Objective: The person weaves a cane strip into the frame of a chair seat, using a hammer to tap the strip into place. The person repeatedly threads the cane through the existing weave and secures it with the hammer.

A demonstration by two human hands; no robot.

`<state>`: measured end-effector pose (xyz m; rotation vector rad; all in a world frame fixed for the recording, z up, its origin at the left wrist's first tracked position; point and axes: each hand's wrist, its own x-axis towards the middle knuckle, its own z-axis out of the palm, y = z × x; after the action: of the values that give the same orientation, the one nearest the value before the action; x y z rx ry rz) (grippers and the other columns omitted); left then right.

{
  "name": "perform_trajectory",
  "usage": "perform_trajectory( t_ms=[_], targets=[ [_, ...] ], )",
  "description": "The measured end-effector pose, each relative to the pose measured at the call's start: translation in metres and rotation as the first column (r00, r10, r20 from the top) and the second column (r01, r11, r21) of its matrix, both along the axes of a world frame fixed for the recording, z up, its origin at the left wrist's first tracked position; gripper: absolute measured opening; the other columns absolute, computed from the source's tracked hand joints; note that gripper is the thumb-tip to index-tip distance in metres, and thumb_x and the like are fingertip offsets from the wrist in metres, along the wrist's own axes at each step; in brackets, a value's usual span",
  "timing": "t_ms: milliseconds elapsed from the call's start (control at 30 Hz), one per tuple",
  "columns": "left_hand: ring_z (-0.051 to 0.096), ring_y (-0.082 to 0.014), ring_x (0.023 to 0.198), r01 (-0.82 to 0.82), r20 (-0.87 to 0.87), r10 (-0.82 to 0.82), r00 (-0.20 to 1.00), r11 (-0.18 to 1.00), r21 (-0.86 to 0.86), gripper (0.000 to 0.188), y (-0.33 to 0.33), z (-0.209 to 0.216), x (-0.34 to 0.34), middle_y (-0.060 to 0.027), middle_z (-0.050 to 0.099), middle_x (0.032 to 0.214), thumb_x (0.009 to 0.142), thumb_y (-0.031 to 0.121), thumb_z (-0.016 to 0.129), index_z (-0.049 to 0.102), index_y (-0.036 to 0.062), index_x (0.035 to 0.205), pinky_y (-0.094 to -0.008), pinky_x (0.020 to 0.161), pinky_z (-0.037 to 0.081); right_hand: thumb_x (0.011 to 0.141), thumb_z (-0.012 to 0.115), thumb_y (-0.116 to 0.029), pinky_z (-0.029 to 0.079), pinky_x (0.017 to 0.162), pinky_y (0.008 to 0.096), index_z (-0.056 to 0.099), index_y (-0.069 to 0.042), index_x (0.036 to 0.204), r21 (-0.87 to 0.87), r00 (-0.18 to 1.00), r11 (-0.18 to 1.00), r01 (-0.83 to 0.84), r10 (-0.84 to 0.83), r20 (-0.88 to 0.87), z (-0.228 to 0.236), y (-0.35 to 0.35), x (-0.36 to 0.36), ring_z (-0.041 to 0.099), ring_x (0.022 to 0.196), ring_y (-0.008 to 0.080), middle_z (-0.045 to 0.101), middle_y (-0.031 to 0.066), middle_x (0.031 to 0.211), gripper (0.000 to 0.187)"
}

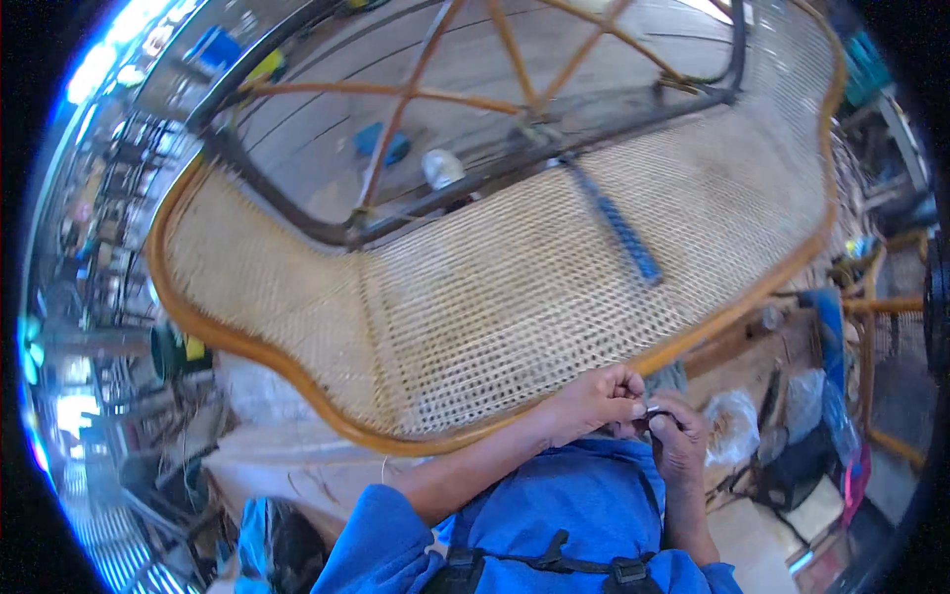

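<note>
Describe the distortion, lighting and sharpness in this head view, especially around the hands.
Head view: fisheye bends the woven cane panel's wooden rim into curves, black corners frame the picture; strong glare blows out the upper left edge; daylight is even on the cane; the left hand and right hand are fairly sharp, the small thing between them unclear.

A cluttered workshop with a planked wooden floor (327,129), daylight glaring at the upper left

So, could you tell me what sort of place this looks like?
Probably a rattan furniture workshop: a woven cane panel in a bent wooden frame, bare rattan poles, and cluttered benches around the hands.
</note>
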<state>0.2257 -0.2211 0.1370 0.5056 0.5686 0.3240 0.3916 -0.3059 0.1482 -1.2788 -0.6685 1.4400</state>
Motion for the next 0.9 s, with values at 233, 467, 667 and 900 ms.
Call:
perform_trajectory(
  t_ms=[233,467,667,900],
  targets=[
    [0.057,-0.0191,0.092,0.179,-0.601,0.249,0.759,0.808,0.561,0.031,-0.001,0.044,-0.076,-0.0083,0.057,0.098,0.082,0.011,0.066,0.052,0.0027,0.109,-0.0315,0.084,0.047,0.081,0.062,-0.005,0.047,0.062,0.0251,0.059,0.000,0.087,0.035,0.990,0.991,-0.129,0.131,-0.047,0.001,0.037,-0.034,0.056,0.067,0.0124,0.060,0.0062,0.079,0.008],
    [0.035,-0.0273,0.127,0.164,-0.098,0.798,-0.595,0.241,0.957,0.063,-0.032,0.086,-0.309,-0.0145,0.038,0.139,0.090,0.037,0.055,0.034,0.0013,0.137,-0.0386,0.105,0.026,0.084,0.055,-0.001,0.047,0.059,0.0236,0.058,0.000,0.086,-0.080,0.983,0.990,-0.116,0.126,0.133,-0.012,0.074,-0.028,0.056,0.065,0.0108,0.059,0.0053,0.071,0.004],
    [0.037,-0.0236,0.124,-0.641,-0.454,0.872,-0.184,0.244,0.728,0.071,-0.046,0.012,-0.369,-0.0086,0.038,0.138,0.091,0.061,0.031,0.033,0.0091,0.139,-0.0340,0.102,0.030,0.088,0.052,-0.004,0.045,0.061,0.0207,0.057,-0.002,0.089,-0.032,0.900,0.988,-0.152,0.151,0.409,-0.060,0.087,-0.022,0.055,0.066,0.0078,0.060,0.0027,0.073,0.005],
    [0.032,-0.0221,0.128,-0.767,-0.403,0.907,-0.121,0.172,0.618,0.073,-0.044,-0.009,-0.363,-0.0039,0.034,0.139,0.090,0.064,0.029,0.025,0.0142,0.142,-0.0350,0.107,0.025,0.090,0.051,-0.001,0.046,0.062,0.0206,0.055,-0.004,0.094,-0.036,0.926,0.999,-0.009,0.022,0.378,-0.056,0.092,-0.023,0.057,0.069,0.0076,0.056,0.0012,0.078,0.006]
  ],
)
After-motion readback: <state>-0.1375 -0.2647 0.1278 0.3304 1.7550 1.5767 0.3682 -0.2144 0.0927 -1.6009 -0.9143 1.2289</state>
